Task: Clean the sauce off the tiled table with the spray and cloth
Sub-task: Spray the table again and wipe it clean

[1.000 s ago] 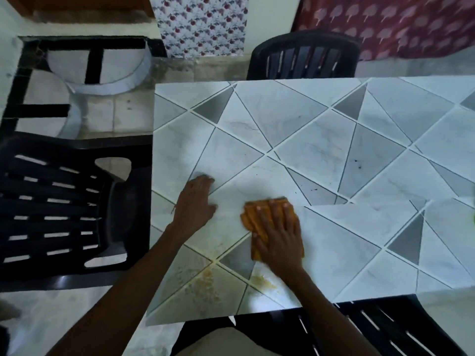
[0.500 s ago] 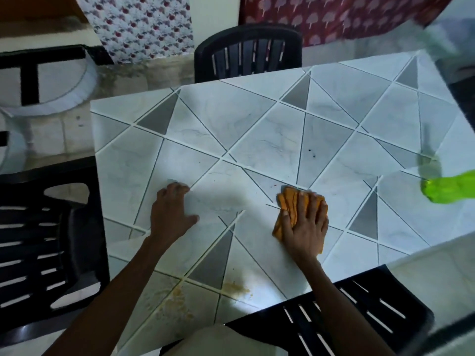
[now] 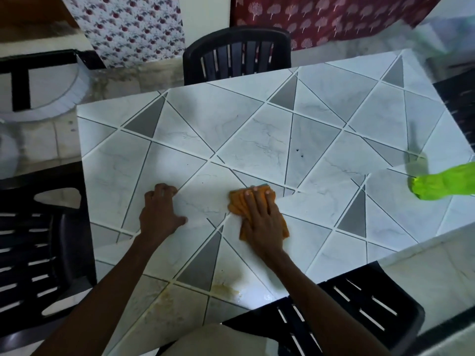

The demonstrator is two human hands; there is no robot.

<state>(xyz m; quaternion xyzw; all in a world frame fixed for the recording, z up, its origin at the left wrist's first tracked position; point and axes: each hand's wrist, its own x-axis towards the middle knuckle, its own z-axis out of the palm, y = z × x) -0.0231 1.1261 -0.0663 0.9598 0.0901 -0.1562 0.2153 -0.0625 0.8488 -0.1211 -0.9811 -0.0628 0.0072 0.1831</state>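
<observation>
1. The orange cloth point(image 3: 235, 205) lies near the middle of the tiled table point(image 3: 257, 129), towards its near edge. It is soft and bunched into ridged folds, and its long axis runs diagonally from far left to near right.
2. The right hand point(image 3: 259, 219) lies flat on top of the cloth, fingers straight, close together and pointing away from the person. It presses on the cloth and does not grasp it.
3. The left hand point(image 3: 159, 211) rests on bare tile just left of the cloth and apart from it. Its fingers are loosely bent with the tips on the surface, its thumb is spread towards the cloth, and it holds nothing.
4. The tabletop is glossy, marble-veined tile in pale and dark grey triangles, split by thin grout lines.
5. A yellowish-brown sauce smear point(image 3: 226, 289) sits on the near edge, nearer the person than both hands, with a fainter speckled patch point(image 3: 159, 307) to its left.
6. The bright green spray bottle point(image 3: 442, 185) is at the table's right edge. It is blurred and cut off by the frame, with its long axis roughly left to right.
7. Black slatted plastic chairs stand at the far side point(image 3: 236, 55), the left point(image 3: 30, 253) and the near right point(image 3: 359, 304).
</observation>
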